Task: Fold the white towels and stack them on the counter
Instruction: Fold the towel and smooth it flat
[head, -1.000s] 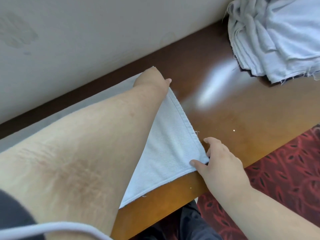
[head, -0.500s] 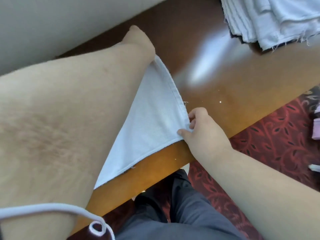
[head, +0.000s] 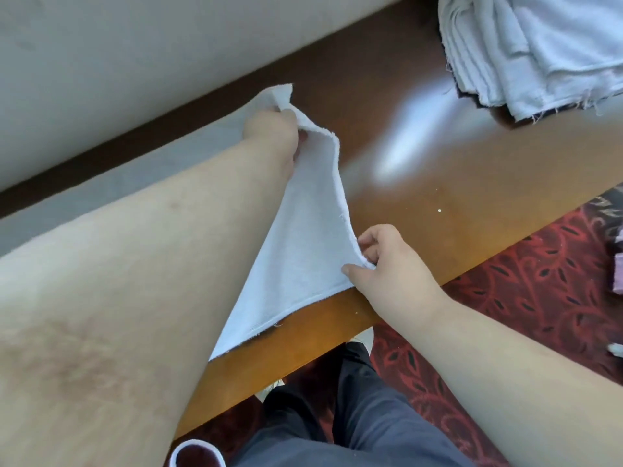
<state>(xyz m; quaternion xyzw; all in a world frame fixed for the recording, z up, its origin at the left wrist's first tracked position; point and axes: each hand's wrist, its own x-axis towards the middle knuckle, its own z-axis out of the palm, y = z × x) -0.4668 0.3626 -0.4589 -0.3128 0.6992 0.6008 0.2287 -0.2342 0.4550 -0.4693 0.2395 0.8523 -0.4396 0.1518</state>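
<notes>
A white towel (head: 303,244) lies along the brown wooden counter (head: 455,183), mostly hidden under my left forearm. My left hand (head: 273,133) grips the towel's far right corner near the wall and lifts it off the wood. My right hand (head: 387,264) pinches the near right corner at the counter's front edge, thumb on top. The right edge of the towel curls upward between both hands. A stack of folded white towels (head: 539,52) sits on the counter at the top right.
A pale wall (head: 135,62) runs along the back of the counter. Bare glossy wood lies between the towel and the stack. Red patterned carpet (head: 539,298) covers the floor on the right, and my dark trousers (head: 354,416) show below the counter edge.
Both hands went from resting on the towel's right corners to gripping them. The right edge now lifts off the counter, and the far corner shows above my left hand.
</notes>
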